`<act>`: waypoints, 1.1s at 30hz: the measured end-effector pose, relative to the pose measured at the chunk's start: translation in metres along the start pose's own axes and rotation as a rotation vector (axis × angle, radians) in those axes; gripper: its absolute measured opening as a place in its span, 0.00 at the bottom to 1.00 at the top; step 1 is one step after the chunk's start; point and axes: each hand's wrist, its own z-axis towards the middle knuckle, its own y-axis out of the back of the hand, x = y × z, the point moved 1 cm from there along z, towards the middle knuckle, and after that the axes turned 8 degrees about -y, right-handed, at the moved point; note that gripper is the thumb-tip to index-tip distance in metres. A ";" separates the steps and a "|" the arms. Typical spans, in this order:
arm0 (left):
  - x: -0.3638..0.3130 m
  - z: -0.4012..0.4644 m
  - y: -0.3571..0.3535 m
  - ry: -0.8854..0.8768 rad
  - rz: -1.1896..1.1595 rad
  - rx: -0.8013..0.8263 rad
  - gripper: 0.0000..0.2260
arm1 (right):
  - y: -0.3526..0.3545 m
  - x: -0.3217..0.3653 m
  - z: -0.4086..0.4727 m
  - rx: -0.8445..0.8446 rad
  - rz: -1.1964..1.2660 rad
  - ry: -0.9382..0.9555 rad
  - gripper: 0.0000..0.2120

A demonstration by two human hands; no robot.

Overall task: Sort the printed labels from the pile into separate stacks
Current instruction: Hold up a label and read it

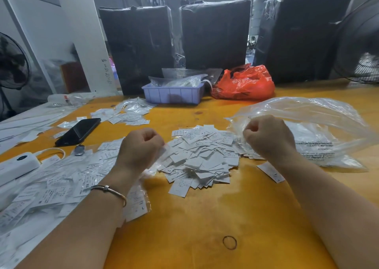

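The pile of labels [200, 156] lies on the bench [205, 227] between both hands. Left hand [141, 145] fingers curl at its edge, seemingly pinching labels; right hand [266, 137] fingers grip the clear bag [320, 125]. Labels look light, thin, slippery; pinch 1 edge.

We see two bare forearms entering from the bottom of the frame, with no sleeves showing. At lower left, the wrist below the left hand [141, 147] wears a thin metal bangle [109, 190] with a small clasp. The right hand [266, 137], at centre right, wears nothing.
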 end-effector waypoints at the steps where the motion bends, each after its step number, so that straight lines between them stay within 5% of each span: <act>1: 0.006 0.003 0.004 0.019 0.141 -0.017 0.09 | 0.002 -0.004 0.003 -0.041 -0.056 -0.031 0.08; 6: 0.020 0.007 0.020 0.195 0.592 0.054 0.08 | 0.007 -0.025 0.016 -0.044 -0.337 -0.175 0.13; 16: 0.015 0.003 0.011 0.130 0.757 0.088 0.07 | -0.002 -0.043 0.022 0.030 -0.541 -0.250 0.14; 21: 0.009 -0.002 -0.006 -0.144 0.568 0.051 0.06 | -0.001 -0.046 0.025 0.003 -0.445 -0.273 0.10; 25: -0.001 -0.009 -0.021 -0.421 0.323 0.252 0.11 | -0.003 -0.048 0.026 -0.033 -0.450 -0.228 0.13; 28: -0.004 -0.015 -0.028 -0.431 0.251 0.415 0.15 | -0.007 -0.050 0.027 0.011 -0.484 -0.233 0.14; 33: -0.007 -0.016 -0.027 -0.406 0.329 0.392 0.13 | -0.008 -0.051 0.031 0.001 -0.455 -0.250 0.07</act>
